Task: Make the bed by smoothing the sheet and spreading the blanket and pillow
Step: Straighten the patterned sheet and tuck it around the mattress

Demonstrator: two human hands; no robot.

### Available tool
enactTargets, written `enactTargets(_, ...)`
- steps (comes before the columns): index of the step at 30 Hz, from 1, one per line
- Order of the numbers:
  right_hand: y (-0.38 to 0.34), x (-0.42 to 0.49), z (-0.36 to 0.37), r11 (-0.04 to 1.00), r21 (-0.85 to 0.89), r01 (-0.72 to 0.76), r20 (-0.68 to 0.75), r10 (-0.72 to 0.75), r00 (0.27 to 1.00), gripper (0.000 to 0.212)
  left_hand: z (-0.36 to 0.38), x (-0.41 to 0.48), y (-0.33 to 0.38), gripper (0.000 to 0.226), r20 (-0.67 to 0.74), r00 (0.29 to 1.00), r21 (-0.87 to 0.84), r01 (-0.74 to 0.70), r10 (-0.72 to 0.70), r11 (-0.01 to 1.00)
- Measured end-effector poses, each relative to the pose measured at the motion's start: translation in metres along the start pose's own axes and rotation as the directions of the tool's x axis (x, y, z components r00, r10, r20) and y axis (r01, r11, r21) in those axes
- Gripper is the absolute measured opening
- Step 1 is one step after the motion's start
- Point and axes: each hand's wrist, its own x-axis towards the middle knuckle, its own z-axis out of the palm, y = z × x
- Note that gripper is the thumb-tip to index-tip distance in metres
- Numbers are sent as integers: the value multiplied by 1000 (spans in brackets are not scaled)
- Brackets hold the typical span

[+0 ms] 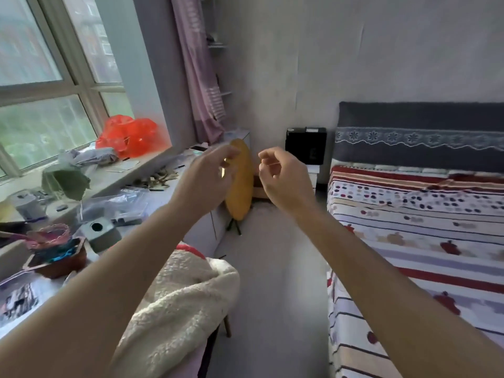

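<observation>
Fleecy blanket heaped below raised hands; cluttered desk left, bed right.

Readable text: none anywhere.
Black box: a pale mark on its front, too blurred to read.
Desk papers: print too small to tell.

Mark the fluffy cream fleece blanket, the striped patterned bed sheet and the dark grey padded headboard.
fluffy cream fleece blanket [185, 293]: head view, middle of the bunched pile.
striped patterned bed sheet [417, 227]: head view, flat top surface.
dark grey padded headboard [420, 115]: head view, upper plain band.
</observation>
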Motion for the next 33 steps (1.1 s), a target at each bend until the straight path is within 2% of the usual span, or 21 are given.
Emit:
enactTargets(3,10,25,7,999,-45,-23,-49,21,999,21,14,34,-17,31,49,998,-95,-20,25,995)
enactTargets(7,18,44,-2,997,-82,-10,-134,-1,991,20,35,70,-17,34,60,986,-213,-137,153,967)
enactTargets(13,54,72,-42,986,-158,-45,-245,5,970,23,89,129,-10,32,71,975,-415,-161,208,896)
enactTargets(18,112,116,-64,976,-195,-95,-289,35,957,21,151,188,-10,30,113,967,-443,-158,230,883)
enactTargets(23,184,182,-78,977,-158,-144,-315,88,945,23,221,264,-12,31,181,961,-416,-116,207,902)
enactTargets(33,319,300,-88,958,-124,-260,-292,215,932,23,353,397,-36,29,232,951,-405,-98,206,909)
